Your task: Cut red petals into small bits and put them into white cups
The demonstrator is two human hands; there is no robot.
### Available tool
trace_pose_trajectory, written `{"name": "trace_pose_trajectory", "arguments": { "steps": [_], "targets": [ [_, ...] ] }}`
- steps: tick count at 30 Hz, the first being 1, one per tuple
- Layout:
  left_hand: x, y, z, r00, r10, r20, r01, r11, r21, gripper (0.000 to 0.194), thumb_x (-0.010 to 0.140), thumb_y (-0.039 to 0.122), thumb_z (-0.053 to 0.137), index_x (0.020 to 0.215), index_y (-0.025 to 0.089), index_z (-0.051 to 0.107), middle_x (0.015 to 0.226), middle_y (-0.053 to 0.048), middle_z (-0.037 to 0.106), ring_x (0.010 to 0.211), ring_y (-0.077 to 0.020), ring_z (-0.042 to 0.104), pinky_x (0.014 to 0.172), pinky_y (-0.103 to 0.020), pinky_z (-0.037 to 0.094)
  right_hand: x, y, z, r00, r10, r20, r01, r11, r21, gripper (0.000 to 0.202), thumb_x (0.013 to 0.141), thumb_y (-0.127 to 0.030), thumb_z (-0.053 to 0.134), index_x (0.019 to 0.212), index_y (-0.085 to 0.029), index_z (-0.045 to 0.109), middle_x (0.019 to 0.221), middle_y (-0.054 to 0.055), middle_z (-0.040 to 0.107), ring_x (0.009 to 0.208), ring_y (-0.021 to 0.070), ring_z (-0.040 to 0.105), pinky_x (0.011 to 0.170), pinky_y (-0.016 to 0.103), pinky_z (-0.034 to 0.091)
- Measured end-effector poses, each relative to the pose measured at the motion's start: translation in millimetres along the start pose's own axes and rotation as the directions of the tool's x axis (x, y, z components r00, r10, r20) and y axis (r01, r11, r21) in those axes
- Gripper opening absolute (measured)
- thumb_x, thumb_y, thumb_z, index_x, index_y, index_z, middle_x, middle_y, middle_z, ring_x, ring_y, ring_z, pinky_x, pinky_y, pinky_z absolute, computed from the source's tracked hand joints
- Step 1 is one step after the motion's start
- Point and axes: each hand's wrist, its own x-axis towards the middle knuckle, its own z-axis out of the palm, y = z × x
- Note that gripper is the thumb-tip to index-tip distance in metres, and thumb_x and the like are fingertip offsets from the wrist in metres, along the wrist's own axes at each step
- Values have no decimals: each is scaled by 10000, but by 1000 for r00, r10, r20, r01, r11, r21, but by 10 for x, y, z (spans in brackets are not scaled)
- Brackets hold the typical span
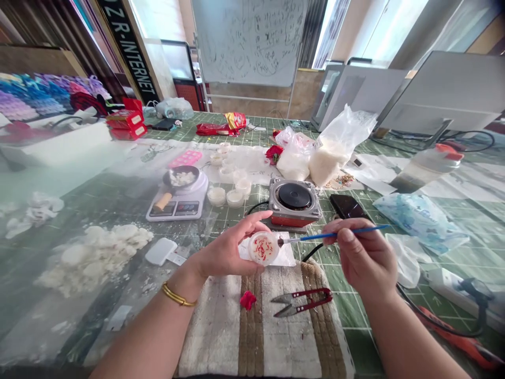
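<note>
Tilted toward me, a small white cup with red flecks on its pale surface rests in my left hand, the fingers and thumb curled round its sides. My right hand pinches a thin blue paintbrush, and its dark bristle tip is at the cup's right rim; I cannot tell if they touch. Below the cup, a striped towel carries a red flower-shaped piece and thread snips with red handles. A white tissue lies behind the cup.
A small electric hot plate stands beyond my hands. On the left are a kitchen scale with a pan of white pieces and a heap of white flakes. Several filled cups, a phone and a power strip surround the work area.
</note>
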Motion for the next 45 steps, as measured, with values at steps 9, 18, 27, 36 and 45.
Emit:
{"name": "trace_pose_trajectory", "arguments": {
  "steps": [9,18,27,36,45],
  "targets": [
    [2,-20,-86,988,-15,-155,-32,955,-295,907,605,191,783,1367,273,299,1125,-99,549,893,-174,568,779,-292,470,146,-6,-155,994,75,-84,-86,986,-144,221,832,-390,564,751,-184,560,628,-23,527,554,94,474,524,222,399],
    [5,24,-59,978,7,-210,-90,918,-387,937,572,160,808,1354,289,307,1154,-102,572,971,-200,563,815,-306,451,26,-102,6,909,134,395,85,867,-491,291,902,-396,437,826,-176,612,695,-1,550,635,115,486,576,229,394],
    [53,218,137,965,14,-261,-121,908,-400,948,553,210,826,1342,314,311,1145,-80,584,990,-227,569,771,-305,470,-18,-206,281,854,64,516,339,683,-647,291,924,-294,402,724,-169,572,721,21,543,643,116,517,606,237,390],
    [128,357,202,930,-46,-366,-104,919,-381,911,574,160,801,1332,287,313,1135,-57,575,972,-184,570,802,-287,476,-148,-297,354,716,82,693,603,427,-674,268,929,-301,395,820,-188,613,753,24,574,641,123,534,531,243,323],
    [74,721,-550,629,10,-777,171,973,152,818,547,266,787,1274,237,413,991,-41,573,890,-185,586,790,-327,485,-180,-253,-487,775,217,594,557,212,-803,209,839,-253,494,664,-220,603,636,16,614,541,162,599,464,264,355]
  ]
}}
